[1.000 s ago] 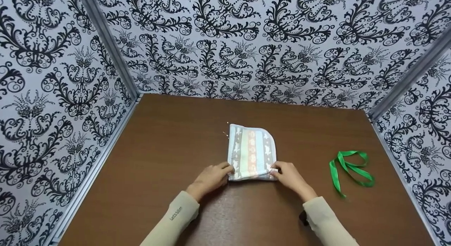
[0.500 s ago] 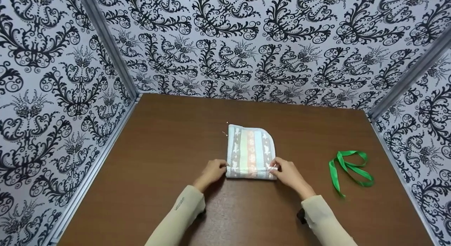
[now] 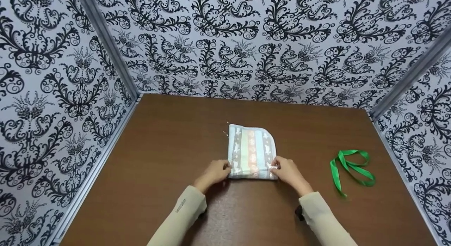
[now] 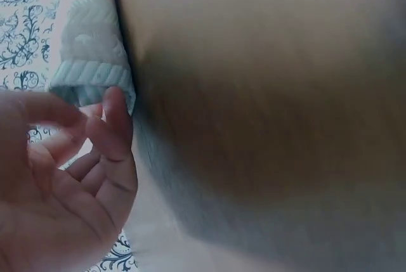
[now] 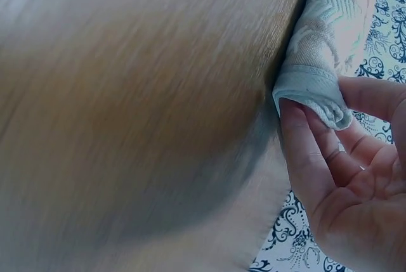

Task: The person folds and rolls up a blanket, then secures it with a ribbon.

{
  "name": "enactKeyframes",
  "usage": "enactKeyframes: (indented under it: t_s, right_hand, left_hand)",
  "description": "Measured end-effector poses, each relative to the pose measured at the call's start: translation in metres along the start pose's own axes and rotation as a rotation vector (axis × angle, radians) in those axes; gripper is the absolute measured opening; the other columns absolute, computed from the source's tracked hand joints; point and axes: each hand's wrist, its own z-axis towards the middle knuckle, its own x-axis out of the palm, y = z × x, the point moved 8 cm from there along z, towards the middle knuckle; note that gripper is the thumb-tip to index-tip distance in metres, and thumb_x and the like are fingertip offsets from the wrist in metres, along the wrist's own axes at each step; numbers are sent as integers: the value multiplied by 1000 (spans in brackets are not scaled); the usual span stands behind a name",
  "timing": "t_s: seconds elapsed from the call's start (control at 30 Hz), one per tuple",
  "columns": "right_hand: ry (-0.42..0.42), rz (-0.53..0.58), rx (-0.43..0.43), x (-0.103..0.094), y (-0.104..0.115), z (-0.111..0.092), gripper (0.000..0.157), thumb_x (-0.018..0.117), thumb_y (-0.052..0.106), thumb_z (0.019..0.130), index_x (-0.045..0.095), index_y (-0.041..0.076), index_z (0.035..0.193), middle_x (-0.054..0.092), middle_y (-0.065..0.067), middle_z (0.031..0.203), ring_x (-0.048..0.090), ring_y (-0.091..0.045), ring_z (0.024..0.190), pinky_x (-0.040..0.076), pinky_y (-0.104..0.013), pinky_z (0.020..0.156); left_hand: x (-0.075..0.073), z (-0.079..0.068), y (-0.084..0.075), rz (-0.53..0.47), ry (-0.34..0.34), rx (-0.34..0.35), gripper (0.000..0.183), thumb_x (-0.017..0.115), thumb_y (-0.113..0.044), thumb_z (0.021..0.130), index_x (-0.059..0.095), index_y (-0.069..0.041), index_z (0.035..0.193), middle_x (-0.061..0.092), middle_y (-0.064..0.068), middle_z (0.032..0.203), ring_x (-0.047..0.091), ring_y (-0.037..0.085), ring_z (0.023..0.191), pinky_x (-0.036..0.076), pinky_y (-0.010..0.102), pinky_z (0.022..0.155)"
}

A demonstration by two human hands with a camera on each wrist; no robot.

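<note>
A small striped towel (image 3: pixel 251 151) in pale blue, grey, yellow and peach lies on the table, its near edge folded over in a narrow band. My left hand (image 3: pixel 215 171) is at the near left corner; in the left wrist view, its bent fingertips (image 4: pixel 116 110) and thumb meet at the end of the fold. At the near right corner my right hand (image 3: pixel 288 172) pinches the other end of the fold. From the right wrist, the thumb lies over the rolled layers and the fingers (image 5: pixel 304 142) are under them.
A loose green ribbon (image 3: pixel 352 168) lies looped on the brown table (image 3: pixel 169 133), to the right of the towel. Patterned walls (image 3: pixel 229 62) with grey frame posts (image 3: pixel 116 55) enclose the table at the back and sides.
My left hand came off the towel's near left corner, shifting slightly outward, then returned to it. The near edge now lies in a flatter, straighter folded band. My right hand kept its pinch.
</note>
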Motion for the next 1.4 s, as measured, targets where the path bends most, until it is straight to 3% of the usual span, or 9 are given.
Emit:
enactKeyframes:
  t_s: [0.17,0.27,0.53,0.73,0.93,1.07,1.2,1.27,1.4]
  right_hand:
    - [-12,-7,-1,-2,1,0,13,73,8,84,61,9,85,58,-4,73,50,-17,67,40,-30,62]
    - [-14,-8,3,-2,1,-1,13,74,9,84,61,10,84,59,-4,73,51,-17,68,41,-30,62]
    - [-6,-41,18,0,2,-1,12,72,9,82,61,7,85,61,-6,74,52,-17,67,42,-31,61]
    - [20,-95,20,2,5,0,14,71,8,85,58,7,89,59,-7,75,50,-19,67,41,-32,61]
    - [-69,-143,-71,2,14,-3,24,77,5,81,53,8,86,53,-6,77,49,-21,69,41,-35,63]
    - [-200,-259,-250,2,30,-8,26,81,-1,74,57,8,74,53,-7,80,51,-26,76,45,-40,67]
    - [-262,-354,-385,4,41,-15,21,78,-5,72,64,10,69,58,-4,77,53,-26,76,49,-40,68]
    - [-261,-359,-421,3,42,-17,19,78,-5,73,67,10,70,59,-2,76,55,-23,75,50,-37,68]
    - [-219,-334,-504,0,37,-20,15,79,-1,77,71,11,75,64,0,78,61,-19,76,54,-34,69]
  left_hand:
    - [3,-4,-5,13,4,27,26,58,-36,96,68,-12,99,71,7,86,63,17,74,51,34,70]
    - [5,-2,-5,46,-30,25,28,64,-39,96,70,-12,97,71,6,87,63,18,76,51,35,70]
    - [4,8,2,117,-83,-166,23,65,-34,96,67,-11,99,72,6,91,69,30,89,55,44,75]
    - [3,8,0,140,-121,-208,24,66,-31,96,55,-11,104,67,8,87,69,33,84,55,47,71]
    - [5,4,-10,273,-237,-59,21,65,-24,96,52,-11,107,63,11,98,66,32,80,54,44,63]
    - [6,-1,-27,503,-372,160,9,63,-10,92,58,-10,100,55,8,102,57,25,88,54,36,67]
    - [7,-12,-39,720,-478,361,12,64,-5,84,65,-13,92,59,1,95,56,18,86,52,26,69]
    - [5,-16,-39,722,-476,404,13,66,-5,82,68,-15,90,61,-2,92,58,15,84,53,23,69]
    - [1,-21,-32,597,-389,427,16,69,-7,87,75,-19,96,68,-5,98,68,12,86,57,23,74]
